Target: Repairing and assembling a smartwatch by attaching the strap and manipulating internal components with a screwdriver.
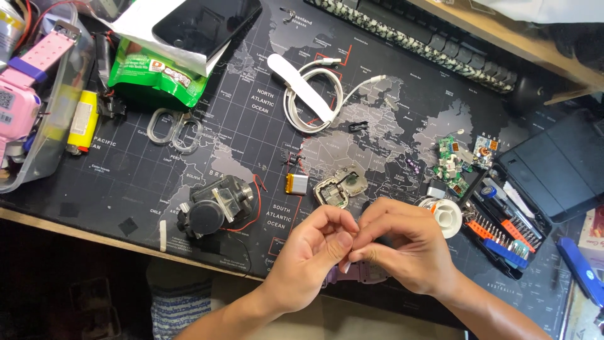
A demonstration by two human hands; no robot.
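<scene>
My left hand (313, 255) and my right hand (402, 245) meet fingertip to fingertip near the front edge of the desk. They pinch something very small between them, too small to identify. Under my hands lies a pale purple watch body (362, 273), mostly hidden. Just beyond my fingers sit an opened watch case with a round part (340, 186) and a small flat battery (296, 184). A roll of solder (446, 215) lies beside my right hand.
A dark world-map desk mat (251, 126) covers the desk. On it lie a small motor with red wire (214, 206), scissors (175, 130), a white cable (311, 94), circuit boards (454, 165), a screwdriver bit set (503, 236), a green packet (151, 79) and a phone (204, 24). A bin with a pink watch (28, 82) stands left.
</scene>
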